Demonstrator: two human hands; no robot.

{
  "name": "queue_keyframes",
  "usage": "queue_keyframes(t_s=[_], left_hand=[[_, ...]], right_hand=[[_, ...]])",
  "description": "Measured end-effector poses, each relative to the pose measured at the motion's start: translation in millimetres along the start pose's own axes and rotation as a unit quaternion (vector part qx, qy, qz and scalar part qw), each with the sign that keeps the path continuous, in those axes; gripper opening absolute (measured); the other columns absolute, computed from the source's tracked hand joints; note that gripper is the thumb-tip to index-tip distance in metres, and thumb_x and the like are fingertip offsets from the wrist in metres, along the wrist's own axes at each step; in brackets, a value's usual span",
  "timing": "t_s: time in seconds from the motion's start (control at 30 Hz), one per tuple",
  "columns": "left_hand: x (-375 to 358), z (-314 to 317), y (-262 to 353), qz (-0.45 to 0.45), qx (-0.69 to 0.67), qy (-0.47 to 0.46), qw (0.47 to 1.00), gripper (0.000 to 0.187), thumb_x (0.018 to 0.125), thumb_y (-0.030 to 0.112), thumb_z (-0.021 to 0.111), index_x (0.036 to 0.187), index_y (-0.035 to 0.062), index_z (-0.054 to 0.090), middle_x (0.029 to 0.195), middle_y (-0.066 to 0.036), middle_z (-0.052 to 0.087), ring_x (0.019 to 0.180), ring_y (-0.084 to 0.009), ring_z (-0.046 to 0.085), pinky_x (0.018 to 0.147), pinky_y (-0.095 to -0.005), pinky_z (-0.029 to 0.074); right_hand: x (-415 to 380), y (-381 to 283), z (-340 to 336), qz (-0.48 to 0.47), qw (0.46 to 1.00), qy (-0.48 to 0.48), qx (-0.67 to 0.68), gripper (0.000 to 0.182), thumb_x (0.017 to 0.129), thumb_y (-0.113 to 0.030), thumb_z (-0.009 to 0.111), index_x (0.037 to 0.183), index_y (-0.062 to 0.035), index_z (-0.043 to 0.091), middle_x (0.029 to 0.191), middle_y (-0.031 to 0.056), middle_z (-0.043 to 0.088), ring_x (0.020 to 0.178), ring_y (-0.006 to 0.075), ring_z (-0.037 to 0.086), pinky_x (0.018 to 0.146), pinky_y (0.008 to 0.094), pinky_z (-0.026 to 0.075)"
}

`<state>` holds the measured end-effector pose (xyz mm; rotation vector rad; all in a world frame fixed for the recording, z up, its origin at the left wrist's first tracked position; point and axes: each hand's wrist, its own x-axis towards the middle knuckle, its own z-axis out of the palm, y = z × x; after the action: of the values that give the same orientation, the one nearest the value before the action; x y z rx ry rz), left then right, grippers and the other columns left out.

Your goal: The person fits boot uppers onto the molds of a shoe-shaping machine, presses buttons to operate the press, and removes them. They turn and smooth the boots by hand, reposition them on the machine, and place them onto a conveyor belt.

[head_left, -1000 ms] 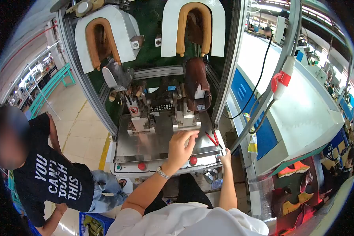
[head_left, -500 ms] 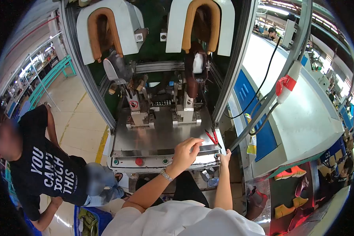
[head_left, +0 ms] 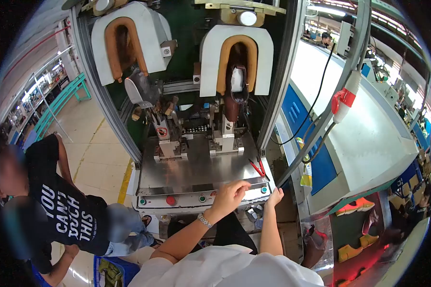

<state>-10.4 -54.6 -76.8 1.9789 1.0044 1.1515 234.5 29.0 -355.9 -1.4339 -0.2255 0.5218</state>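
My left hand, with a metal watch on its wrist, hovers over the machine's front panel. Its fingers are loosely bent, and I see nothing in them. Just below the green button at the panel's right end is my right hand, fingers curled in and apart from the button. Ahead, a brown boot sits on the right-hand post, with something white in its opening. Around its upper part stands a white U-shaped clamp with an orange pad. The left clamp is raised above a bare metal form.
Red-handled snips lie on the metal bed. A red emergency button is on the panel. A person in a black shirt stands at left beside a blue crate. At right are a grey post and a rack with shoes.
The right-hand clamp has come down around the boot. My right hand has drawn back from the green button, and my left hand has moved slightly lower with its fingers more bent.
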Motion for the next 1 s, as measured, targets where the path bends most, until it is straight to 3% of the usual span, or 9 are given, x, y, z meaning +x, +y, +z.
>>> queue_keyframes(t_s=[0.07,0.2,0.3,0.43,0.57,0.63,0.7,0.87,1.0], left_hand=[[-13,14,-14,0.037,-0.022,-0.017,0.999,0.014,0.085,0.004,0.052,0.097,0.0030,0.059,0.082,-0.010,0.065,0.073,-0.0164,0.064,0.063,-0.0263,0.049],[-57,33,-51,-0.074,-0.041,-0.075,0.994,0.019,0.088,0.007,0.046,0.106,0.0052,0.052,0.076,-0.013,0.063,0.068,-0.0238,0.062,0.060,-0.0317,0.048],[-82,38,-82,-0.118,-0.065,-0.092,0.987,0.025,0.095,0.014,0.036,0.113,0.0029,0.049,0.080,-0.007,0.062,0.061,-0.0129,0.055,0.059,-0.0255,0.045],[-102,39,-95,-0.145,-0.069,-0.127,0.979,0.028,0.096,0.017,0.033,0.117,0.0019,0.044,0.085,-0.007,0.060,0.065,-0.0116,0.055,0.062,-0.0246,0.045],[-124,54,-104,-0.159,-0.116,-0.161,0.967,0.030,0.090,0.004,0.038,0.120,0.0028,0.044,0.089,-0.009,0.059,0.066,-0.0137,0.054,0.066,-0.0255,0.046],[-136,60,-107,-0.177,-0.107,-0.213,0.955,0.034,0.087,-0.001,0.043,0.120,0.0024,0.045,0.091,-0.008,0.058,0.070,-0.0125,0.055,0.067,-0.0243,0.047],[-143,63,-110,-0.208,-0.109,-0.246,0.941,0.032,0.085,-0.003,0.045,0.116,0.0013,0.049,0.089,-0.007,0.059,0.071,-0.0111,0.056,0.068,-0.0231,0.046],[-145,61,-115,-0.207,-0.061,-0.274,0.937,0.025,0.086,-0.001,0.048,0.109,0.0007,0.055,0.087,-0.006,0.061,0.070,-0.0107,0.056,0.067,-0.0225,0.046],[-132,52,-112,-0.213,-0.028,-0.228,0.950,0.025,0.086,-0.001,0.047,0.110,0.0004,0.054,0.090,-0.007,0.061,0.073,-0.0105,0.055,0.067,-0.0226,0.046]], right_hand=[[-14,-6,-4,-0.028,0.999,0.014,-0.015,0.035,0.086,-0.015,0.054,0.113,0.0048,0.045,0.110,0.0180,0.055,0.099,0.0227,0.055,0.086,0.0298,0.043],[-19,9,-14,-0.102,0.995,-0.004,-0.020,0.034,0.089,-0.019,0.052,0.114,0.0050,0.047,0.110,0.0167,0.056,0.100,0.0215,0.055,0.086,0.0298,0.042],[-29,-15,-29,-0.064,0.998,-0.018,0.004,0.035,0.089,-0.026,0.052,0.112,0.0012,0.050,0.104,0.0133,0.057,0.097,0.0195,0.054,0.084,0.0289,0.042],[4,13,-88,-0.002,0.994,-0.082,0.065,0.036,0.085,-0.018,0.058,0.117,-0.0052,0.049,0.101,0.0073,0.058,0.092,0.0139,0.054,0.075,0.0264,0.045],[-5,-42,-186,-0.096,0.989,0.075,-0.084,0.028,0.080,-0.008,0.061,0.106,-0.0034,0.054,0.093,0.0075,0.062,0.090,0.0153,0.057,0.077,0.0267,0.046],[4,-44,-251,-0.179,0.970,0.158,-0.039,0.020,0.077,-0.002,0.058,0.097,-0.0034,0.057,0.090,0.0081,0.062,0.088,0.0162,0.058,0.077,0.0278,0.045],[2,-70,-323,-0.326,0.857,0.310,-0.251,0.021,0.072,0.002,0.052,0.091,-0.0017,0.059,0.084,0.0105,0.059,0.081,0.0217,0.057,0.077,0.0311,0.045],[26,-93,-500,-0.135,0.789,0.532,-0.278,0.023,0.074,-0.008,0.056,0.093,0.0030,0.059,0.096,0.0163,0.060,0.086,0.0272,0.059,0.077,0.0357,0.046],[13,-145,-490,-0.007,0.865,0.252,-0.434,0.052,0.076,-0.035,0.063,0.108,0.0045,0.054,0.103,0.0181,0.060,0.091,0.0280,0.059,0.078,0.0366,0.046]])
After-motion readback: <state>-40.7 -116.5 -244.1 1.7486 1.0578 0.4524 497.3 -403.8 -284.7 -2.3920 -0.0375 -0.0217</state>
